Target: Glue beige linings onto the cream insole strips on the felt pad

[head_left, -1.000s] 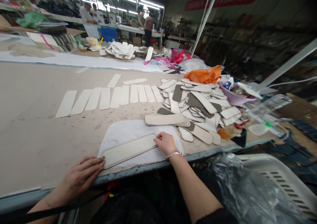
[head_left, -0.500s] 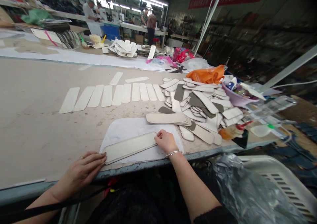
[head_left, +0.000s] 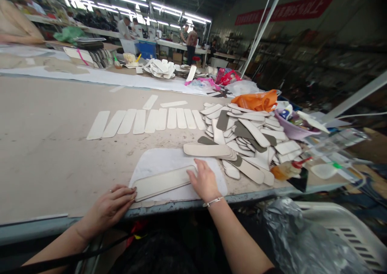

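A long cream strip-shaped panel (head_left: 165,182) with rounded corners and a dark edge lies slanted on a white sheet (head_left: 157,157) at the table's front edge. My left hand (head_left: 110,205) pinches its left end between thumb and fingers. At the other end, my right hand (head_left: 207,182) rests with fingers stretched and apart, the thumb and fingertips touching the panel's end and edge. Just behind the right hand is a fanned stack of similar strips (head_left: 207,149). Farther back, several pale strips (head_left: 128,121) lie side by side in a row.
To the right spreads a heap of cream and grey panels (head_left: 254,130). Beyond it are an orange bag (head_left: 256,100) and a purple basin (head_left: 294,130). A bottle of amber liquid (head_left: 286,171) lies near the front edge. A white basket (head_left: 347,225) stands below, right. People work in the background.
My right hand has opened from a closed pinch at the panel's right end to spread fingers. My left hand keeps its hold. The whole view has shifted slightly.
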Demonstrator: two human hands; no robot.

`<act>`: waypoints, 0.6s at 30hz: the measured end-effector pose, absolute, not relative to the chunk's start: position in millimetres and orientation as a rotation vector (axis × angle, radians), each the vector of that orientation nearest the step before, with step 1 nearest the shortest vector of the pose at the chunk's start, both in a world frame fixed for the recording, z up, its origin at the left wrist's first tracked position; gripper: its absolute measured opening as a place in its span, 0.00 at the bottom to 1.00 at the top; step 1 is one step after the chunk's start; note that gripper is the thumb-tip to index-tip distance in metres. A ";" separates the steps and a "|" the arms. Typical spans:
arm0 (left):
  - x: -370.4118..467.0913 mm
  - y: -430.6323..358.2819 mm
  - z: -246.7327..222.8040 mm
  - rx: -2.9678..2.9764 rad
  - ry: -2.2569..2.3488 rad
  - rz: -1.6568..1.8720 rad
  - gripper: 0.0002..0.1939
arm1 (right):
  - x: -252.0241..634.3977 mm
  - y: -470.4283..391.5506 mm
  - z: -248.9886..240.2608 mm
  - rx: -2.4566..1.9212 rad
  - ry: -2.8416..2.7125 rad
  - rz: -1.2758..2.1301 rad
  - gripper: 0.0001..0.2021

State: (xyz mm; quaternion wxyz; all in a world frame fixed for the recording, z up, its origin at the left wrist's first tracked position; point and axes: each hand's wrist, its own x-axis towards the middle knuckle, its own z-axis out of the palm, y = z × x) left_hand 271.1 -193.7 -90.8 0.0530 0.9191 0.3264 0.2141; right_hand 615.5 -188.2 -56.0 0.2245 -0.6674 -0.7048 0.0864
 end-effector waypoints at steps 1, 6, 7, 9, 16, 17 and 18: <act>269.9 -193.4 -92.9 2.790 0.997 0.657 0.13 | 601.2 -193.4 -55.9 -1.717 -2.026 0.244 0.28; 261.9 -187.3 -105.0 2.849 0.952 0.677 0.15 | 528.8 -218.6 -60.8 -1.252 -2.448 0.349 0.36; 260.4 -186.0 -106.7 2.863 0.941 0.671 0.16 | 522.5 -221.3 -62.6 -1.218 -2.489 0.356 0.36; 258.2 -184.3 -108.7 2.873 0.942 0.654 0.16 | 523.6 -222.8 -66.9 -1.221 -2.533 0.375 0.35; 264.2 -186.4 -105.7 2.806 0.987 0.696 0.14 | 607.3 -205.2 -80.3 -1.697 -2.402 0.365 0.38; 266.2 -187.3 -103.8 2.786 1.000 0.707 0.13 | 615.6 -203.6 -81.5 -1.741 -2.387 0.346 0.38; 267.8 -188.4 -101.7 2.759 1.017 0.708 0.12 | 621.1 -202.6 -82.6 -1.766 -2.381 0.329 0.38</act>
